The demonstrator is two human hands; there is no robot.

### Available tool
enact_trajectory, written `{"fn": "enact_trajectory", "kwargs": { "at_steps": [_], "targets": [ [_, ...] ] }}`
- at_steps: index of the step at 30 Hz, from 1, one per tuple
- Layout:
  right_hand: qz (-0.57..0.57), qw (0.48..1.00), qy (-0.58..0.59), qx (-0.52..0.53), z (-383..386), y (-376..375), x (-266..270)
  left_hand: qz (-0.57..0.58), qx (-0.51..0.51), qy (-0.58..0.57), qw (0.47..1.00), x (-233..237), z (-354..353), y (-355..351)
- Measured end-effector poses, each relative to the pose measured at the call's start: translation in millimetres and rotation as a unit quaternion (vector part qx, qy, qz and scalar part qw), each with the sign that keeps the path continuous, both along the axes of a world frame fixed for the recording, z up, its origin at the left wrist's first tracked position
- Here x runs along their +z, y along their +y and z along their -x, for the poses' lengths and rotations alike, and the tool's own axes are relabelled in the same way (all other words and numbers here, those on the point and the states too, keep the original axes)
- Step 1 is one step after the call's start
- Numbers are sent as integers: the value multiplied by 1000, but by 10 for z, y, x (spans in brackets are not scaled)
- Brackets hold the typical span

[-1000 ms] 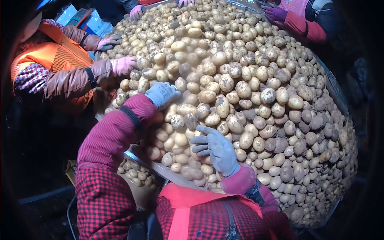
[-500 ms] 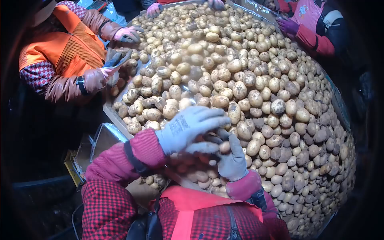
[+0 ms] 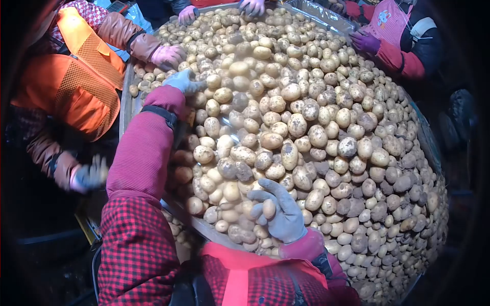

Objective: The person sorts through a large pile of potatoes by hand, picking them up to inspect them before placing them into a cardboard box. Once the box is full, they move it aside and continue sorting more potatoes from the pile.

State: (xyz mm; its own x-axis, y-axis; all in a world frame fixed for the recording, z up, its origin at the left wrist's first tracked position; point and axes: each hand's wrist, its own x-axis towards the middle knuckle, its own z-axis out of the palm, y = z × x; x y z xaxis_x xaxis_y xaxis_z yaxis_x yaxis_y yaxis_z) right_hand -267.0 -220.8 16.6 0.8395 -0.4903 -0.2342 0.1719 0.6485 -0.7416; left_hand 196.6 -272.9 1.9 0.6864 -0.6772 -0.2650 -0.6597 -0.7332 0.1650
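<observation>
Potatoes (image 3: 316, 136), some pale and some caked with soil, are heaped over a broad table. My left hand (image 3: 184, 82), in a grey glove, reaches far out to the upper left of the heap. Its fingers are stretched over the potatoes, and I see nothing held in them. Nearer my body, my gloved right hand (image 3: 286, 217) is turned palm up with a small potato (image 3: 269, 208) in its fingers. Just left of that hand lie more pale potatoes (image 3: 231, 192).
A person in an orange vest (image 3: 84, 76) stands at the left, one gloved hand (image 3: 168, 56) by the heap, the other lowered. More gloved hands (image 3: 252, 7) are at the far edge. Another person's purple glove (image 3: 365, 43) is at upper right. A metal rim (image 3: 126, 97) borders the table.
My left hand has moved from beside my right hand out to the upper left. My right hand has turned palm up and shifted slightly left. The neighbour's lower hand has dropped off the table.
</observation>
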Motion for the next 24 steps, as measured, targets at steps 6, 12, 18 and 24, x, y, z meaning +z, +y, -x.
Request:
{"fn": "enact_trajectory", "kwargs": {
  "at_steps": [6, 12, 18, 24],
  "targets": [
    [101, 995, 12, 10, -19, -5, 37, 193, -25, 163, 967, 53, 187, 322],
    [6, 1000, 1, -28, -54, 45, 33, 563, 11, 509, 652, 225, 1001, 1025],
    [29, 999, -4, -32, -59, 72, 2, 626, 84, 600, 490, 209, 1478, 1466],
    [133, 989, 52, -35, -65, 116, 6, 630, 102, 442, 630, 322, 1741, 2348]
  ]
}}
